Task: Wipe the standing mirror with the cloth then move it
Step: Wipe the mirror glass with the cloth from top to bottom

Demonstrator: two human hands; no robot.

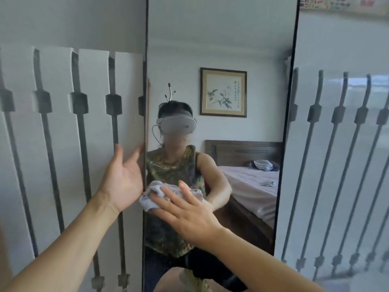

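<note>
A tall standing mirror [221,39] with a thin black frame fills the middle of the view and reflects a bedroom and a person wearing a headset. My right hand [187,209] lies flat against the glass near its left side, pressing a crumpled white cloth [150,197] onto it. My left hand [124,178] is held up beside the mirror's left frame edge, palm facing right, fingers spread; its fingertips are at or near the frame, and I cannot tell whether they touch.
White wall panels with black vertical bars stand behind the mirror on the left [63,144] and on the right [336,165]. The mirror's right frame edge [286,144] leans slightly. A strip of light floor [357,281] shows at the lower right.
</note>
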